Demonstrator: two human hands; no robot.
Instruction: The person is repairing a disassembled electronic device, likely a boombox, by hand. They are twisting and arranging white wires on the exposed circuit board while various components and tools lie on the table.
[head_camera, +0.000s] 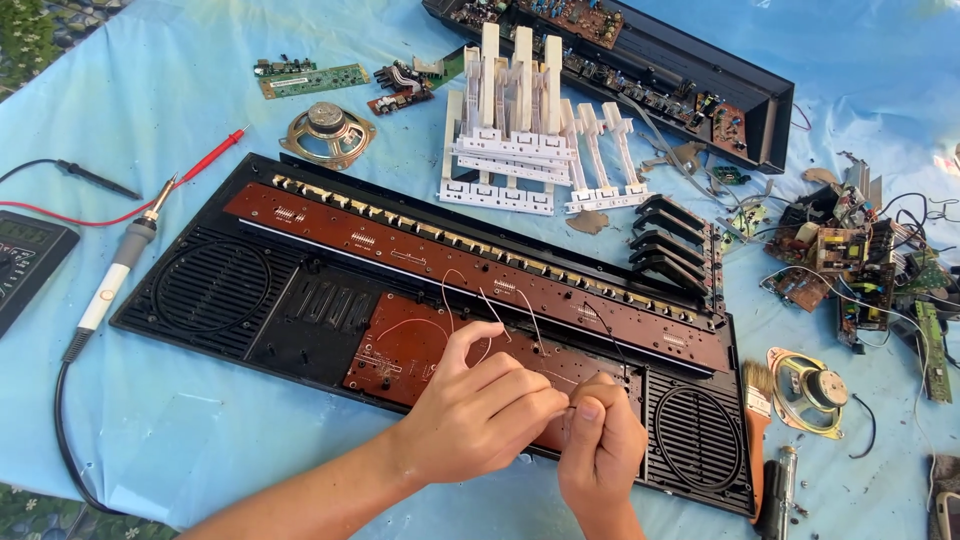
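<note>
Both hands meet over the lower edge of the opened black keyboard shell (210, 290) lying on the blue-covered worktop (180, 420); the left hand (480, 410) has its fingers curled shut and pinching a thin white wire (487, 310), and the right hand (600, 440) has its fingers closed on the same wire's end, thumb pressed against the left fingertips; the wire loops up from the brown circuit board (400, 350) seated in the shell, just above the hands; the step in hand looks like working the wire's end, perhaps twisting or stripping it, though the tip itself is hidden between the fingers; the next move seems to call for a steady, light pull so the lead does not tear from the board; a soldering iron (115, 275) lies well apart to the left, a loose speaker (810, 390) and brush (757, 410) to the right.
</note>
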